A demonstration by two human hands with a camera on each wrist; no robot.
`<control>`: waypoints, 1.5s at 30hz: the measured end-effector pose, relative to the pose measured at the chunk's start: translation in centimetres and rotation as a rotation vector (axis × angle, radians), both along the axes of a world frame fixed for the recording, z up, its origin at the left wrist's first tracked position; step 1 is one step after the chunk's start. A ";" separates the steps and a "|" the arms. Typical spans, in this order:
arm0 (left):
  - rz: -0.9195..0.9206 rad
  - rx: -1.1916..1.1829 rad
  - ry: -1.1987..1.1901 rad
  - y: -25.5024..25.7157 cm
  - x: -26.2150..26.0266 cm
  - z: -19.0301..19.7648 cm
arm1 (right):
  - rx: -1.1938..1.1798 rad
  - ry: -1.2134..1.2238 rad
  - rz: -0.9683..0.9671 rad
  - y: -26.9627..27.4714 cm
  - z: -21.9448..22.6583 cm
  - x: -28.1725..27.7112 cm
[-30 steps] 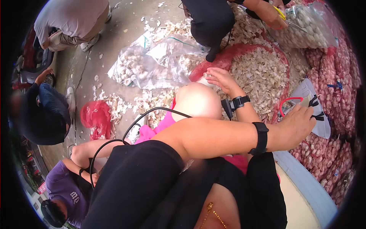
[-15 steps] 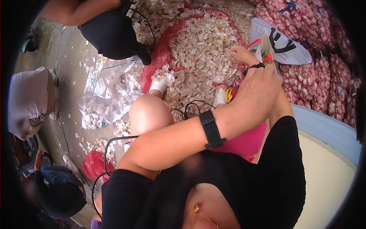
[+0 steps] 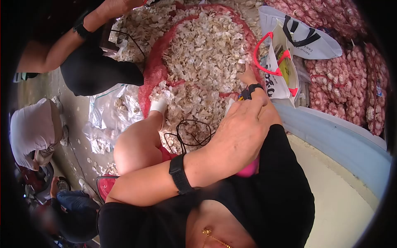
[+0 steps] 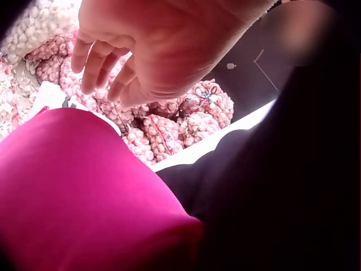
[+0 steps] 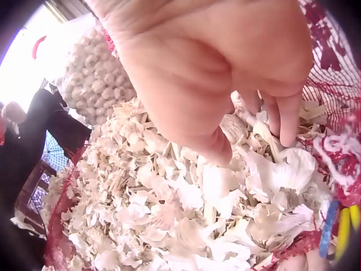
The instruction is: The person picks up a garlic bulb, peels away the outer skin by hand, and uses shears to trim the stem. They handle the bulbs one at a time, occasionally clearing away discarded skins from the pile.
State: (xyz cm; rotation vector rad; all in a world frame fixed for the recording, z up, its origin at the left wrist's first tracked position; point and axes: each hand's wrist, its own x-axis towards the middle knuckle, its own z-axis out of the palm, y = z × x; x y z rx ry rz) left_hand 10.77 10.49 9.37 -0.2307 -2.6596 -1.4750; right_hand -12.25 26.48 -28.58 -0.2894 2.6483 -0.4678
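Observation:
My right hand (image 3: 247, 77) reaches down to a pile of dry garlic skins (image 3: 202, 49) heaped on red mesh (image 3: 151, 80). In the right wrist view its fingertips (image 5: 287, 132) are bent down among the papery skins, with the thumb (image 5: 223, 149) apart from them and nothing seen gripped. My left hand (image 3: 235, 134) crosses over my right forearm in the head view. The left wrist view shows that hand hanging with loosely bent fingers (image 4: 90, 73), holding nothing, above my pink clothing (image 4: 90, 192).
A white bag with red handles (image 3: 281, 66) stands right of the skins, against a grey-white bag (image 3: 322, 43). Mesh sacks of garlic (image 3: 331, 78) are stacked behind. A black cable (image 3: 190, 132) loops by my knees. Another person's arm (image 3: 62, 51) is at left, near a plastic sack (image 3: 118, 107).
The head view has swung rightward, bringing skins and bags nearer the middle. My left hand has moved from beside the white bag back over my right forearm; my right hand has lowered to the skins.

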 end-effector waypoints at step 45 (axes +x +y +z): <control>0.145 1.283 -0.496 -6.0 -2.9 1.6 | -1.291 -0.158 -0.156 -9.0 40.9 14.5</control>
